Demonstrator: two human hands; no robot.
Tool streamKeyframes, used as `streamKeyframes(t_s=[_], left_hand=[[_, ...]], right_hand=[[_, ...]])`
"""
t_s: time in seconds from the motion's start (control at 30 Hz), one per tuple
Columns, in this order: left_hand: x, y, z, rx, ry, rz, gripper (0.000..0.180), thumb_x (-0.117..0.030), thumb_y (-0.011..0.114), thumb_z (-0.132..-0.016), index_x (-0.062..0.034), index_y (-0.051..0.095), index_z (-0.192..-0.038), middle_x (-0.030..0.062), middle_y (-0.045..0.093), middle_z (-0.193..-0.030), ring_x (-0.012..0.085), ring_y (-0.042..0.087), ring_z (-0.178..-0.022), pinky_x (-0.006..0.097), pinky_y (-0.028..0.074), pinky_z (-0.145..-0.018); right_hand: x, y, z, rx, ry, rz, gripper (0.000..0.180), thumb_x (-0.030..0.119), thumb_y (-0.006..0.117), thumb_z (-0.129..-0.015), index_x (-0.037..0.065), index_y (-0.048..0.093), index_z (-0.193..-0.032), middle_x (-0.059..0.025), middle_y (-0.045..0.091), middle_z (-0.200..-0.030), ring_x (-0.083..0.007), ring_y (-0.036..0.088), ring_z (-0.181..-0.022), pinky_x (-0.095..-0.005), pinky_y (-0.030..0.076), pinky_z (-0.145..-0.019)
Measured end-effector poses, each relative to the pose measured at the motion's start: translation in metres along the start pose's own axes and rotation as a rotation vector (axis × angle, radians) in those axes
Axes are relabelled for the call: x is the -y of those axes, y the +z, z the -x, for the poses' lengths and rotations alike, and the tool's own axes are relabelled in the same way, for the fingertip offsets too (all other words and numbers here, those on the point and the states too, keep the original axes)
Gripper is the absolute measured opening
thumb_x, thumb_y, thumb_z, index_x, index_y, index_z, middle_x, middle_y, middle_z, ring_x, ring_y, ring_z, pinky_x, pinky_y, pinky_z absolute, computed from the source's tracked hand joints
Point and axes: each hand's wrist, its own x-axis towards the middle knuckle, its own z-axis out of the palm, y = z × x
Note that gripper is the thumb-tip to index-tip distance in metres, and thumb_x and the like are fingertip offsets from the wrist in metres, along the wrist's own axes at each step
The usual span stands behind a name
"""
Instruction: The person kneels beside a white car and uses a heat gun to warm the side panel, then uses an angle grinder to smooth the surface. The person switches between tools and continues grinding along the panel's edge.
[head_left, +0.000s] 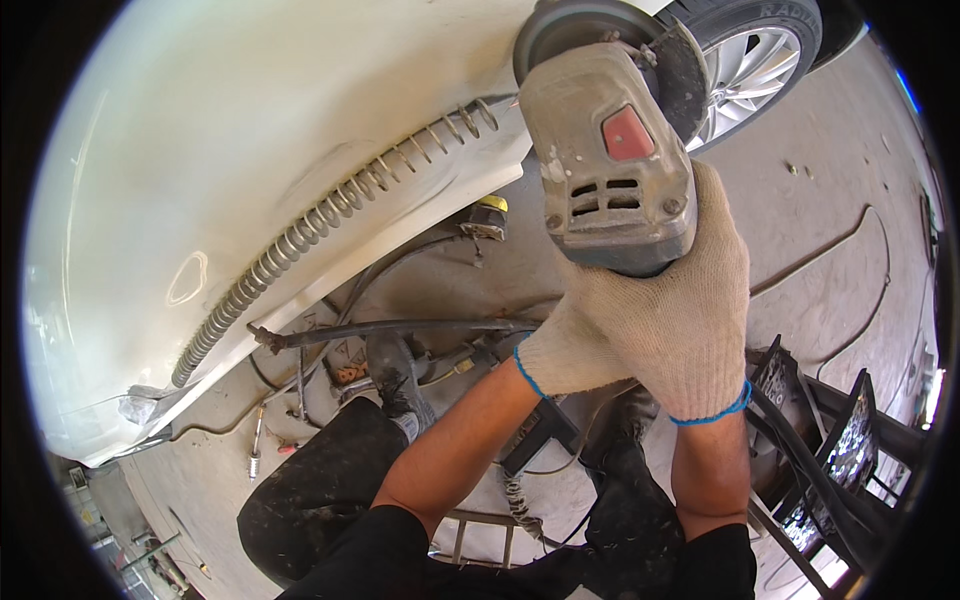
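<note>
An angle grinder [612, 170], grey and dusty with a red patch on its head, is held up in front of me. My right hand [690, 315], in a knitted beige glove with a blue cuff, wraps round its body. Below it my left hand [572, 350], gloved alike, is closed at the grinder's rear, its fingers mostly hidden. The round disc [585, 30] and dark guard [685, 85] sit at the far end, close to a white car panel [280, 120]. A long metal spring-like coil [310, 225] lies along that panel, reaching toward the disc.
A car wheel [750, 85] stands beyond the grinder. Black metal frames [835, 460] are at my right. Beneath my arms lie a dark hose-like bar [400, 328], cables and a yellow-topped tool [487, 215]. A thin cable [815, 255] crosses the concrete floor.
</note>
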Motion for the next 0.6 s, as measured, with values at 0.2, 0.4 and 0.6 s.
streamKeyframes(t_s=[0.2,0.4,0.6], left_hand=[[0.0023,-0.0021,0.0033,-0.007,0.035,0.009,0.062,-0.032,0.07,-0.087,-0.0082,0.047,-0.139,0.0122,0.05,-0.142,0.0273,0.044,-0.134,0.04,0.03,-0.117],[0.0077,0.0068,0.0053,-0.014,-0.007,-0.035,0.064,-0.033,0.07,-0.087,-0.0089,0.045,-0.14,0.0115,0.05,-0.143,0.0273,0.043,-0.135,0.04,0.029,-0.117],[0.0078,0.0014,0.0056,-0.004,0.012,-0.008,0.065,-0.034,0.071,-0.086,-0.0099,0.045,-0.141,0.0111,0.049,-0.143,0.0276,0.043,-0.135,0.041,0.029,-0.117]], right_hand=[[0.0015,0.0017,0.0014,0.003,-0.002,0.021,0.057,0.015,0.085,-0.066,0.001,0.057,-0.114,-0.0143,0.072,-0.095,-0.0233,0.073,-0.087,-0.0334,0.057,-0.075],[0.0014,0.0023,0.0021,0.006,0.018,-0.011,0.059,0.016,0.085,-0.066,0.0,0.057,-0.115,-0.0142,0.072,-0.095,-0.024,0.073,-0.087,-0.0332,0.057,-0.076],[-0.0021,0.0037,0.0028,0.0,-0.031,0.037,0.06,0.016,0.085,-0.065,0.0,0.056,-0.116,-0.0151,0.072,-0.096,-0.0245,0.073,-0.088,-0.0347,0.057,-0.076]])
